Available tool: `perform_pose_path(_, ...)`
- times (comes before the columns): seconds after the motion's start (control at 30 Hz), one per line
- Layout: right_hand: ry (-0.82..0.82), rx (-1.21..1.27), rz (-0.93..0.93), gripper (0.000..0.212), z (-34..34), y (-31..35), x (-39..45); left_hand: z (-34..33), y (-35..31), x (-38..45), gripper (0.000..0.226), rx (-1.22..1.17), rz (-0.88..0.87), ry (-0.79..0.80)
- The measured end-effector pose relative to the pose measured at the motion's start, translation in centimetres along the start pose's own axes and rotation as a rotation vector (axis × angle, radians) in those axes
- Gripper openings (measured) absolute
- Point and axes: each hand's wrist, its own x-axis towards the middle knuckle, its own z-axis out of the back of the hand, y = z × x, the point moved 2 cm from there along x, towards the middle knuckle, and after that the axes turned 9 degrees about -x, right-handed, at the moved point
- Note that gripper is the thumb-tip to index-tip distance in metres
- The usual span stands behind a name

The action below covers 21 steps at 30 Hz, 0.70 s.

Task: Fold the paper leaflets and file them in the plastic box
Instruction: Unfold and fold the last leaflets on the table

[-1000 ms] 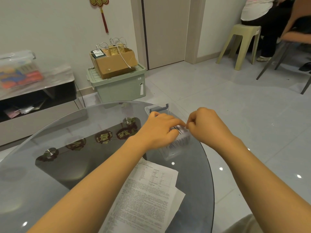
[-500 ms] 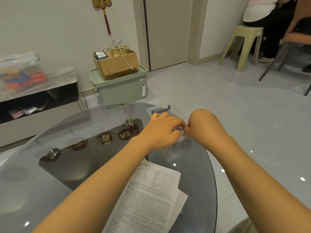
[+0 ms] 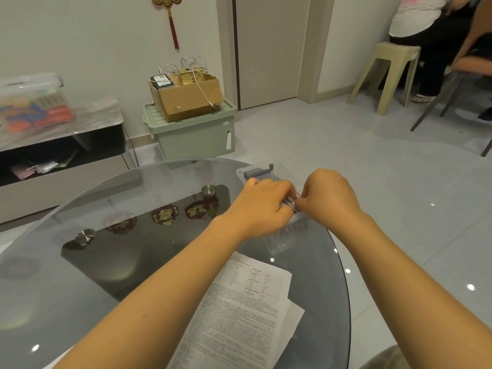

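A clear plastic box (image 3: 282,239) with a grey clasp stands near the far right edge of the round glass table (image 3: 111,262). Folded leaflets (image 3: 288,203) stand packed inside it, only their top edges showing between my hands. My left hand (image 3: 263,206) lies over the box from the left, fingers curled onto the leaflets. My right hand (image 3: 330,198) is at the box's right side, fingertips pinching the folded leaflets' tops. Unfolded printed leaflets (image 3: 239,312) lie stacked on the table nearer to me, partly under my left forearm.
Beyond the table, a green storage bin (image 3: 191,134) carries a cardboard box (image 3: 186,94) with cables. A low cabinet (image 3: 61,155) stands at left. A person sits on a beige stool (image 3: 391,73) at far right, beside chair legs (image 3: 436,107).
Both hands stay at the box, with the fingers shifting slightly on the leaflets. The head view has tilted a little.
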Motion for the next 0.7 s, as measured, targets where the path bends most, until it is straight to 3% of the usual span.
perform_pose_path(0.1,-0.097,0.04,-0.009,0.021,0.3,-0.4,-0.4,0.0,-0.2,0.2,0.053,0.069,0.001,0.037)
perform_pose_path(0.27,-0.209,0.037,-0.005,0.021,1.1,-1.0,-1.2,0.0,-0.2,0.4,0.064,0.205,0.008,0.122)
perform_pose_path(0.7,-0.208,-0.084,-0.036,0.016,0.7,0.0,-1.1,-0.4,0.0,0.4,0.058,0.214,-0.051,0.094)
